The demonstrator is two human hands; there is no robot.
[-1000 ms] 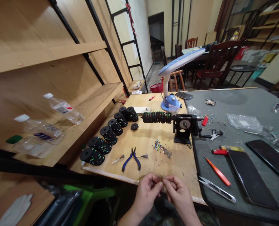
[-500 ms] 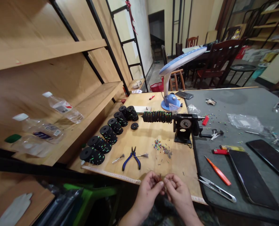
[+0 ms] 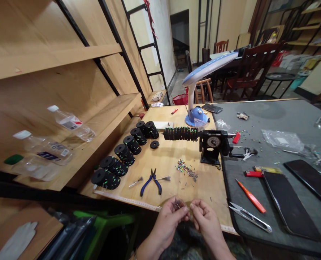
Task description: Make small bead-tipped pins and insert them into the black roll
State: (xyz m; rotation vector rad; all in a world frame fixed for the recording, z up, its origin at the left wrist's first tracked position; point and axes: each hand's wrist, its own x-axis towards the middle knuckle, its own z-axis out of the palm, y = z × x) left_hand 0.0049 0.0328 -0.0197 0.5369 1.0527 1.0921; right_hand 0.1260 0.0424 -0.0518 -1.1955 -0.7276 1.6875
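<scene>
My left hand (image 3: 169, 221) and my right hand (image 3: 206, 221) meet at the near edge of the wooden board (image 3: 173, 162). Both are pinched together on a tiny dark bundle of fine pieces (image 3: 179, 204), too small to name. Just beyond them lie blue-handled pliers (image 3: 151, 181) and a small heap of coloured bits (image 3: 186, 170). Further back a hand-crank winder (image 3: 212, 146) carries a black coil with coloured flecks (image 3: 180, 134). A row of black spools (image 3: 125, 154) runs along the board's left side.
Snips (image 3: 249, 215), an orange-handled knife (image 3: 251, 196), a red lighter (image 3: 252, 174) and two dark phones (image 3: 289, 205) lie on the grey mat (image 3: 274, 119) at right. A blue desk lamp (image 3: 200, 86) stands behind. Plastic bottles (image 3: 70, 123) rest on the left shelf.
Both hands have shifted slightly up and apart while working the tiny bundle; the view tilted a little. Nothing on the table moved.
</scene>
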